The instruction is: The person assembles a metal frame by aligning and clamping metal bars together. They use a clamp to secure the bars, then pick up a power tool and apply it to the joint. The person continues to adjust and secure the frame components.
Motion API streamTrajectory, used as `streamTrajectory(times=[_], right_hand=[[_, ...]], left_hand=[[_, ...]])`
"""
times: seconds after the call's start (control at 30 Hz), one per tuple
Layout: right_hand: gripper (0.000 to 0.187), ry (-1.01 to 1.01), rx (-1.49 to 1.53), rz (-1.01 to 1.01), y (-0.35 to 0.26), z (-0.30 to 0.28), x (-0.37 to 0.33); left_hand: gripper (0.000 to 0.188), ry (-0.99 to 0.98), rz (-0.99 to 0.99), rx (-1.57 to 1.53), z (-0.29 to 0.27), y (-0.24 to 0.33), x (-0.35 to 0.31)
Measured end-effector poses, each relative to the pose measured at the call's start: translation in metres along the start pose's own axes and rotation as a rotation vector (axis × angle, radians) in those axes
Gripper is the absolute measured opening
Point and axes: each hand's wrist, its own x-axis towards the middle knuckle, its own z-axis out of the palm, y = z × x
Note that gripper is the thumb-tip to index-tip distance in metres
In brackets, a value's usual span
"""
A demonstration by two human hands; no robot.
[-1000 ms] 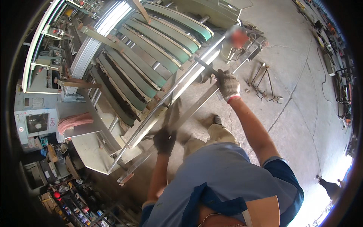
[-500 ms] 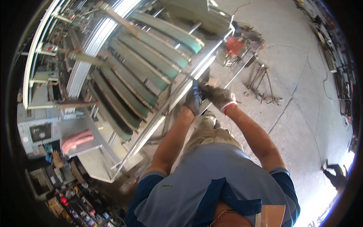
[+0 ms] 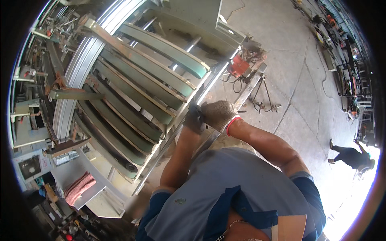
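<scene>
My left hand [image 3: 194,119], in a dark glove, is curled at the front rail [image 3: 171,134] of a machine frame. Close against it is my right hand [image 3: 220,114], in a pale knit work glove with a red cuff. The fingers of both hands are closed, and whatever they grip is hidden between the gloves. Just beyond them are the ends of several long green slats [image 3: 171,98], which lie side by side across the frame. A pale metal bar [image 3: 250,85] stretches away beyond my right hand.
A red tool-like object [image 3: 239,66] lies among scraps beyond my hands, near a thin metal stand [image 3: 261,100]. A pink cloth [image 3: 80,188] rests on a grey panel at the left. Another person [image 3: 350,156] is at the far right, by the bright opening.
My hands have come closer together and nearer the slat ends. The whole view has shifted, showing more of the machine's near side.
</scene>
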Motion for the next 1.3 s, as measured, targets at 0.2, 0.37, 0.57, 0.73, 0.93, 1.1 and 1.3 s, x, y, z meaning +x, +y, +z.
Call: streamTrajectory(times=[0.2,0.37,0.57,0.73,0.93,1.1,1.3], right_hand=[[0.032,0.429,0.135,-0.323,0.010,0.009,0.005],[0.026,0.357,-0.025,-0.344,0.011,0.005,0.014],[0.033,0.203,-0.182,-0.488,-0.002,-0.019,0.101],[0.064,-0.027,-0.138,-0.584,-0.007,-0.048,0.105],[0.061,0.002,-0.022,-0.560,-0.007,-0.043,0.134],[0.053,0.216,-0.141,-0.679,0.002,-0.020,0.159],[0.033,0.360,-0.552,-0.952,0.026,-0.019,0.124]], left_hand=[[0.043,-0.304,0.823,0.723,-0.008,0.005,-0.053],[0.042,0.373,0.451,0.676,-0.010,0.007,-0.094],[0.043,0.790,1.077,1.592,-0.009,-0.008,-0.102],[0.058,0.830,0.612,1.733,-0.030,-0.015,-0.114],[0.065,0.788,0.730,1.632,-0.034,-0.017,-0.083],[0.049,0.914,0.624,1.631,0.004,-0.011,-0.015],[0.059,0.566,0.493,1.534,0.001,0.013,-0.026]])
